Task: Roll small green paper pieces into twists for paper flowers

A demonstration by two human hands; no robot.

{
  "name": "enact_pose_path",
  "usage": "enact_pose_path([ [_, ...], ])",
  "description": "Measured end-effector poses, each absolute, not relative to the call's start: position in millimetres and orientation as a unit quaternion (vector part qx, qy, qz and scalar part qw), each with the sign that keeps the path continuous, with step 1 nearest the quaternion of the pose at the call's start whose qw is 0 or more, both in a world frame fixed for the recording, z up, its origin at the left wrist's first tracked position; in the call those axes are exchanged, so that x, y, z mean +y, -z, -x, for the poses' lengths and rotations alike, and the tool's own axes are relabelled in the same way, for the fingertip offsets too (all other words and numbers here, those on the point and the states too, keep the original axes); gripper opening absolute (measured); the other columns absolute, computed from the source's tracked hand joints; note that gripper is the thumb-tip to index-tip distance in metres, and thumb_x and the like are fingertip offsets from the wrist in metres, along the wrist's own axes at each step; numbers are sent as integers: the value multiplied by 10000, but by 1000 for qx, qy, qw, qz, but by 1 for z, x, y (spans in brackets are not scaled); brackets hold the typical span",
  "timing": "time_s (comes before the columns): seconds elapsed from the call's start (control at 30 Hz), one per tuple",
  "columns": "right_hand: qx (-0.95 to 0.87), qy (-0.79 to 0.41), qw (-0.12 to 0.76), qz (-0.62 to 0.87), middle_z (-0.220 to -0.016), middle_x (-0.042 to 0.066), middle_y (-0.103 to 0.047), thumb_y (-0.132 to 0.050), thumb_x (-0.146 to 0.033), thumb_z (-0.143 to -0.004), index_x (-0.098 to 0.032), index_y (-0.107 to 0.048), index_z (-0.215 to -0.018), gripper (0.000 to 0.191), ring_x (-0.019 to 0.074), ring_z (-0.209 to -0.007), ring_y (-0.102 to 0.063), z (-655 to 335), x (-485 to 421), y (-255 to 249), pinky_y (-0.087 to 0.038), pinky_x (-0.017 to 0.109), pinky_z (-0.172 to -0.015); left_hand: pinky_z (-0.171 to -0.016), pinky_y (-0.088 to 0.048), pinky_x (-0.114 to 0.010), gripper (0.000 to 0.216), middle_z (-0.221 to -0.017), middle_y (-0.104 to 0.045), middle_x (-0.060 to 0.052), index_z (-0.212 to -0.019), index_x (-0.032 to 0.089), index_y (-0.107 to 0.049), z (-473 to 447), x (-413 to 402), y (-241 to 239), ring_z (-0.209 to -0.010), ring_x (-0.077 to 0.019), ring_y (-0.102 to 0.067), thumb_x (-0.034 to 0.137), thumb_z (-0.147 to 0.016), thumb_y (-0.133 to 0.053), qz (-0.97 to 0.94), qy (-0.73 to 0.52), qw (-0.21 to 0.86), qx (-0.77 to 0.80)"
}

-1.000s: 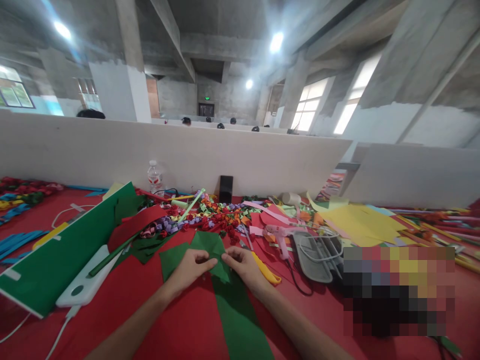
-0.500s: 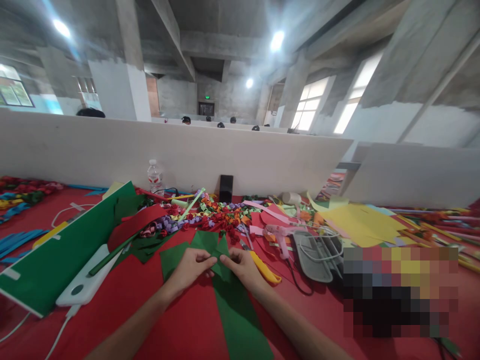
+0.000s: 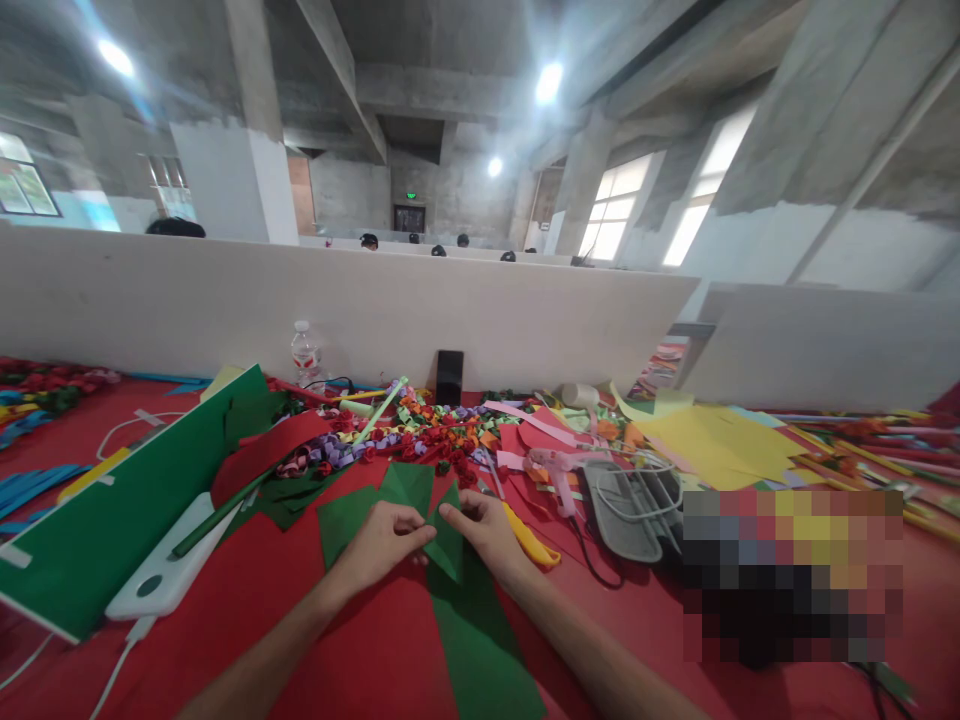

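The left hand (image 3: 386, 545) and right hand (image 3: 487, 530) pinch a creased, pointed piece of dark-green paper (image 3: 449, 550) above the middle of the red-covered counter (image 3: 652, 630), presumably with fingertips because thin paper bends easily. Toward the counter's right edge, a pink plastic glue gun (image 3: 564, 492) lies beside a grey tray (image 3: 622, 530), probably for easy reach.

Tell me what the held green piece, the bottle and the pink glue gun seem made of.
Green piece: probably paper, matte, being thin with sharp, straight edges. Bottle: likely clear plastic, being see-through. Pink glue gun: seemingly moulded plastic, evenly coloured; finish unclear.
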State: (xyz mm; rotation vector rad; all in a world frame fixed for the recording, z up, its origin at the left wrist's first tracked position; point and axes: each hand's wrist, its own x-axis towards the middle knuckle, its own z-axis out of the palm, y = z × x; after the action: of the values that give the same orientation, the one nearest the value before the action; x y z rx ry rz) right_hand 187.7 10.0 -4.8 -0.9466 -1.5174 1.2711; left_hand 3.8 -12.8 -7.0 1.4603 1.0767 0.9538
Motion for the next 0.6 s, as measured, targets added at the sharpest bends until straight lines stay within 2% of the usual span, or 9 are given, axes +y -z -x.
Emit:
enact_pose_path([
  [0.1, -617, -475, 469, 417, -550, -41, -478, -700, -508, -757, -153, -601, -640, 386, 103, -524, -405, -190, 12, 6, -290, 229, -507, -534, -465, -257, 375, -559, -644, -17, -652, 137, -619, -3, -13, 7, -551, -191, -666, 492, -739, -698, -611, -393, 523, 445],
  [0.23, -602, -456, 497, 427, -606, -16, -534, -676, -492, -786, -147, -669, -732, 349, 116, -561, -443, -191, 12, 5, -324, 233, -526, -524, -457, -257, 383, -544, -652, -28, -666, 132, -638, -2, -12, 8, -540, -187, -654, 504, -737, -694, -605, -388, 534, 445],
  [0.33, -583, -469, 512, 423, -644, -6, -569, -710, -476, -757, -150, -691, -816, 331, 123, -573, -465, -189, 11, 2, -346, 234, -531, -513, -458, -259, 378, -519, -643, -29, -654, 131, -636, -3, -14, 9, -518, -185, -645, 494, -740, -695, -603, -380, 543, 444],
  [0.5, -604, -442, 509, 426, -599, -3, -550, -700, -488, -770, -139, -676, -703, 356, 121, -569, -453, -191, 13, 2, -341, 236, -536, -532, -478, -266, 372, -525, -658, -38, -671, 129, -644, -5, -16, 8, -529, -190, -656, 490, -747, -691, -606, -370, 556, 433],
  [0.6, -601, -456, 497, 428, -598, -4, -539, -627, -525, -824, -137, -694, -771, 397, 121, -563, -457, -194, 16, 5, -344, 230, -521, -544, -477, -264, 381, -538, -663, -39, -675, 127, -647, -4, -15, 7, -531, -184, -654, 500, -746, -690, -609, -373, 550, 432],
])
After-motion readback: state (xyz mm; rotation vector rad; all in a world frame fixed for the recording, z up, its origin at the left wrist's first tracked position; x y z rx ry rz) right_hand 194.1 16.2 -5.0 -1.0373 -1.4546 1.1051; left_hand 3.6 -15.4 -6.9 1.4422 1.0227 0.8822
